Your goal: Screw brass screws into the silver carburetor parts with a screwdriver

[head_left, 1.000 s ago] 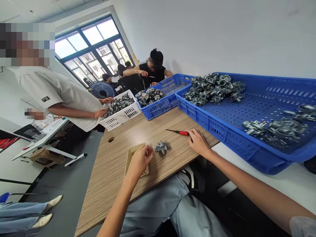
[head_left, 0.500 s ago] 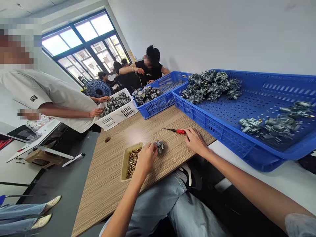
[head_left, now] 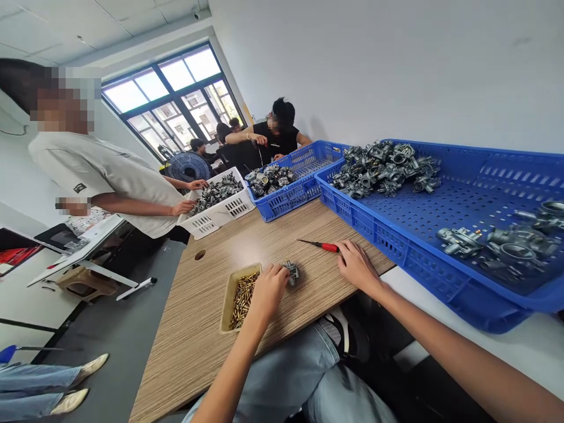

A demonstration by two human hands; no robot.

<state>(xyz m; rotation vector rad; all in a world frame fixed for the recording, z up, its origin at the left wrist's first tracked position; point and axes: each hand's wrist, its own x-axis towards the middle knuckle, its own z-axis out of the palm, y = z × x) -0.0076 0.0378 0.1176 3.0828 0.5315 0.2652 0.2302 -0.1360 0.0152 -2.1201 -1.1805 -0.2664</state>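
My left hand (head_left: pixel 272 288) has its fingers curled against the near-left side of a small grey metal carburetor (head_left: pixel 291 272), which rests on the wooden table and is partly covered by them. Just left of that hand stands a yellowish tray (head_left: pixel 224 305) full of small brass-coloured parts (head_left: pixel 242 296). Farther right, my right hand (head_left: pixel 358 267) lies low over the table, fingers closed at the butt of a red-handled screwdriver (head_left: pixel 329 247). Its dark shaft points left, away from the hand. The handle's end is hidden under the fingertips.
A large blue crate (head_left: pixel 374 226) with piled carburetors borders the table's right side. Behind are a smaller blue crate (head_left: pixel 282 205) and a white crate (head_left: pixel 211 226) of metal parts. A co-worker (head_left: pixel 132 182) has both hands at the white crate; another person (head_left: pixel 279 138) sits behind.
The camera view has tilted slightly, shifting everything right and down. My left fingers overlap the carburetor a little more. My right hand and the screwdriver stay put on the table.
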